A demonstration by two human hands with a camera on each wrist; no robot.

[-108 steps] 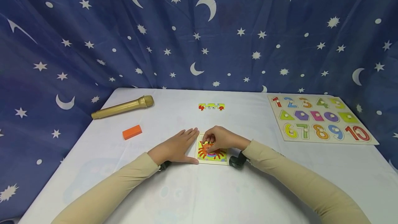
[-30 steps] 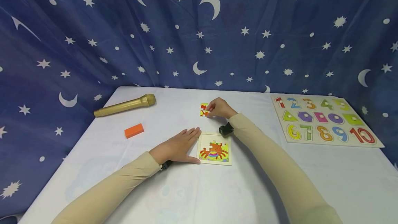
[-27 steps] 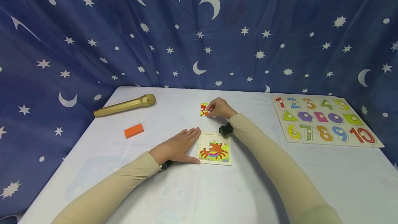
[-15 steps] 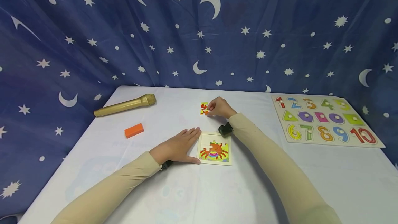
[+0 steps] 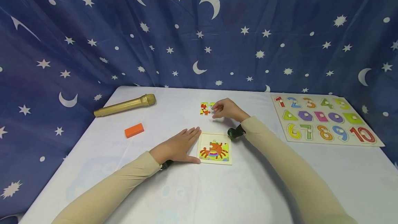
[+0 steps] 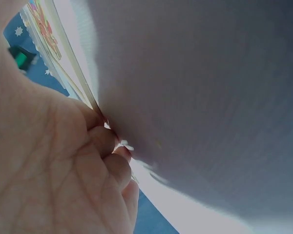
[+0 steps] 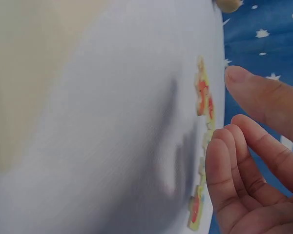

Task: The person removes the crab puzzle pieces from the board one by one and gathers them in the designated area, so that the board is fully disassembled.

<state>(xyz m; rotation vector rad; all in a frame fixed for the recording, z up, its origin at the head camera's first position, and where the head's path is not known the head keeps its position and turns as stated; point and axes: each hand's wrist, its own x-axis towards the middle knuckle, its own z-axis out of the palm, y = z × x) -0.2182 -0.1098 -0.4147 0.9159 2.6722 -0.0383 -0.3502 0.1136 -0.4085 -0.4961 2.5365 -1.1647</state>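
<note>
My left hand (image 5: 178, 147) lies flat with straight fingers against the left edge of a small wooden puzzle tray (image 5: 230, 155). Inside the tray, crab puzzle pieces (image 5: 217, 152) cover the lower part and right side; pale backing shows at the upper left. Behind it on the table, several loose puzzle pieces (image 5: 204, 109) lie in a group, some partly hidden by my right hand (image 5: 229, 109). That hand hovers just right of them, thumb and fingers apart and holding nothing. In the right wrist view the loose pieces (image 7: 202, 92) run past the fingertips.
A gold microphone (image 5: 124, 106) lies at the back left, with an orange block (image 5: 134, 130) in front of it. At the right is a wooden number-and-shape board (image 5: 326, 120). A blue star-patterned curtain (image 5: 174, 16) hangs behind the white table (image 5: 174, 196).
My right hand has carried a crab piece from the tray to the loose pieces behind. Over the last half second it lets go and shifts right. My left hand stays put.
</note>
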